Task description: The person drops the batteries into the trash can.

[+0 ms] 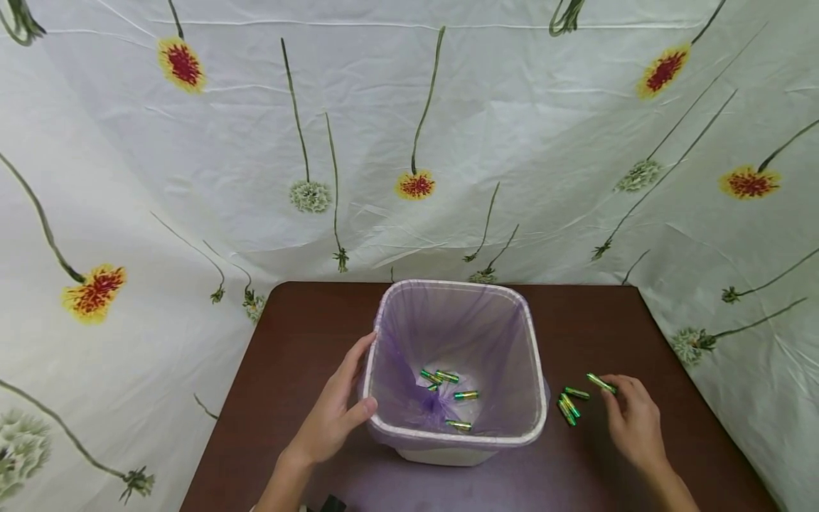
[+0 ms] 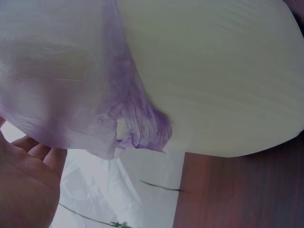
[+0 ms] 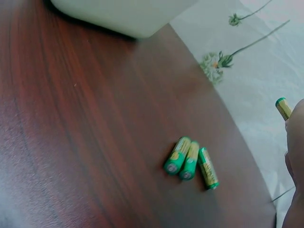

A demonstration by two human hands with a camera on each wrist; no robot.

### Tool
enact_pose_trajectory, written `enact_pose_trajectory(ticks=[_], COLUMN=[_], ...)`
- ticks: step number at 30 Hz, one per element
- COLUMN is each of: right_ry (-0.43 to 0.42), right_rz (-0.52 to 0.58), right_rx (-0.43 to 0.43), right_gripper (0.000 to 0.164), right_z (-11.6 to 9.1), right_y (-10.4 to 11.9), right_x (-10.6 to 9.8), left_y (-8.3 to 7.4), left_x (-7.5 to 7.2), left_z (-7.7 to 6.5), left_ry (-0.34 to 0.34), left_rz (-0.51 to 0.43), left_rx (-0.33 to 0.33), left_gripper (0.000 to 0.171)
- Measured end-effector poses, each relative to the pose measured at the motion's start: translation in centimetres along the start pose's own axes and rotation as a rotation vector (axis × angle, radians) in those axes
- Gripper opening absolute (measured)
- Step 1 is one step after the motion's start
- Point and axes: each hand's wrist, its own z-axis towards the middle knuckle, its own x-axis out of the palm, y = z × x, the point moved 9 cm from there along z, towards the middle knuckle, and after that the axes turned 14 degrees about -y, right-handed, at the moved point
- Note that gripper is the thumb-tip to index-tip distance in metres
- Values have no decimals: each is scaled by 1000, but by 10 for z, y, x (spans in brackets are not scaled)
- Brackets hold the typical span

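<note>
A white bin (image 1: 441, 455) with a purple plastic liner (image 1: 473, 320) stands on the table. Several green-and-gold batteries (image 1: 466, 395) lie at the bottom of it. My left hand (image 1: 329, 419) rests against the bin's left side, thumb near the rim; the left wrist view shows its fingers (image 2: 40, 152) partly behind the liner. To the right of the bin, my right hand (image 1: 635, 419) pinches one battery (image 1: 601, 383) between thumb and fingers, above the tabletop. Three loose batteries (image 3: 192, 161) lie just left of that hand, two of them side by side.
The dark brown wooden table (image 1: 307, 334) reaches out on both sides of the bin. White cloth with a flower print (image 1: 256, 142) hangs behind and beside it. A small black object (image 1: 333, 503) shows at the bottom edge, near my left wrist.
</note>
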Motion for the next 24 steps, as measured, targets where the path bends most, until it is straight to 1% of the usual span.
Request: enact_pose_trajectory(ticks=[5, 12, 24], right_ry=[5, 42, 76], right_rz=[36, 88, 176], right_rx=[-35, -61, -122], right_gripper=[31, 32, 31], right_z=[11, 28, 64], right_y=[11, 27, 65], right_x=[1, 4, 11], left_y=[0, 0, 0], left_x=[0, 1, 0], left_z=[0, 0, 0], left_ry=[-1, 3, 4], left_rz=[-4, -12, -2], left_rx=[0, -9, -6], left_gripper=[81, 80, 81])
